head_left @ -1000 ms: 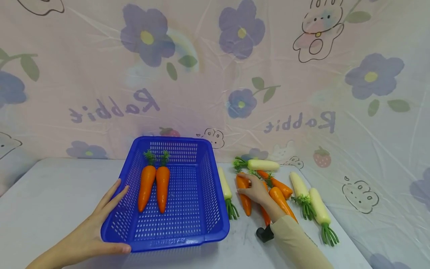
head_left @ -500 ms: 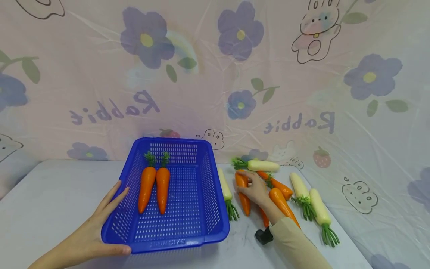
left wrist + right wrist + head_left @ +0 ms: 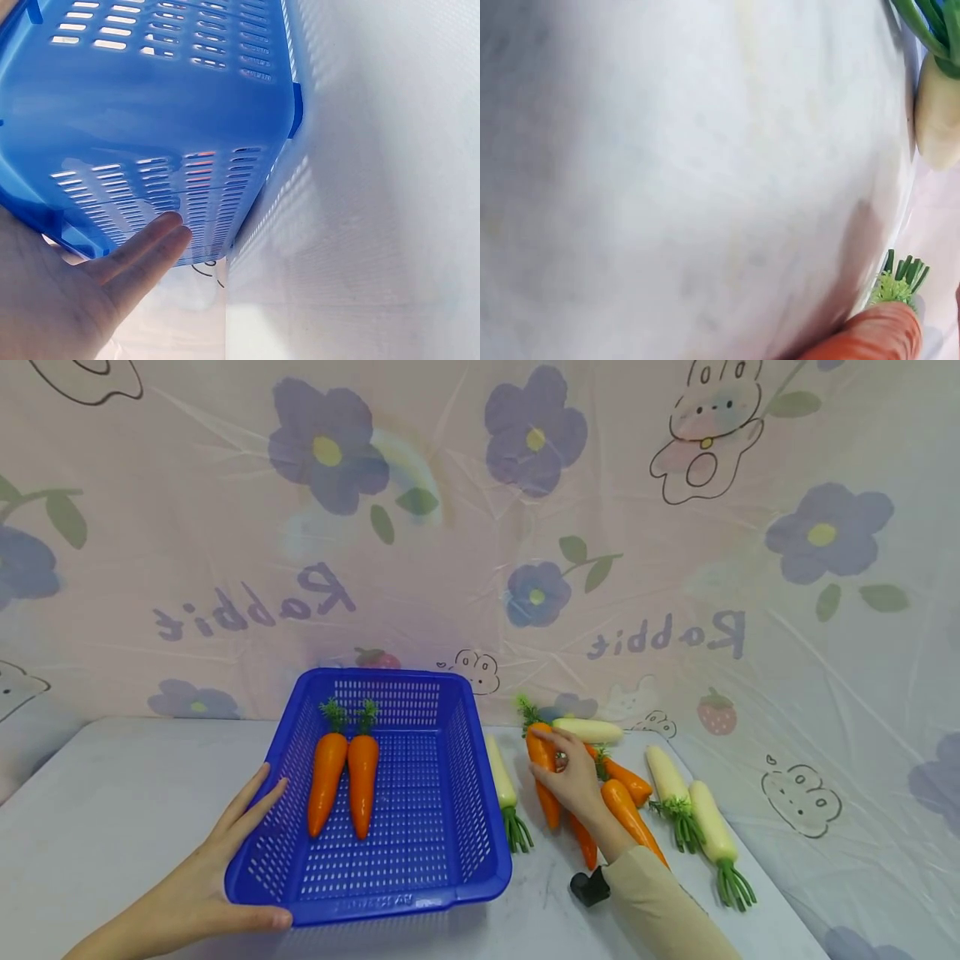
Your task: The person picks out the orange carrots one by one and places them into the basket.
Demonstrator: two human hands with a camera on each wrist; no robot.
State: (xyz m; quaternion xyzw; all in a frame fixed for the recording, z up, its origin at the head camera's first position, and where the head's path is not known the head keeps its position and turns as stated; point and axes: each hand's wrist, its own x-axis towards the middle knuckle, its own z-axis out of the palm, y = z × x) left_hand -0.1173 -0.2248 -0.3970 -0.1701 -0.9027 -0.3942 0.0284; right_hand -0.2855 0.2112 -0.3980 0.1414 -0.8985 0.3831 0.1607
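Observation:
My right hand (image 3: pixel 583 781) pinches an orange carrot (image 3: pixel 541 756) with a leafy green top, between thumb and fingers, to the right of the basket. In the right wrist view, part of a carrot (image 3: pixel 881 330) shows at the bottom. My left hand (image 3: pixel 197 881) rests against the near left corner of the blue plastic basket (image 3: pixel 375 903). Its fingers (image 3: pixel 142 259) lie straight along the outer wall, and the thumb touches the front rim. Inside the basket lie two carrots, the left one (image 3: pixel 327 781) and the right one (image 3: pixel 363 785), side by side with tops pointing away.
More carrots (image 3: pixel 630 818) lie under and beside my right hand. White radishes surround them: one (image 3: pixel 501 772) by the basket, one (image 3: pixel 588 730) at the back, two at the right (image 3: pixel 712 822). A black object (image 3: pixel 590 887) sits by the right sleeve. A printed cloth (image 3: pixel 450 543) hangs behind.
The carrot in my right hand has shifted away from me and seems slightly raised, its leafy top now overlapping the back radish's greens. The left hand and basket stay put.

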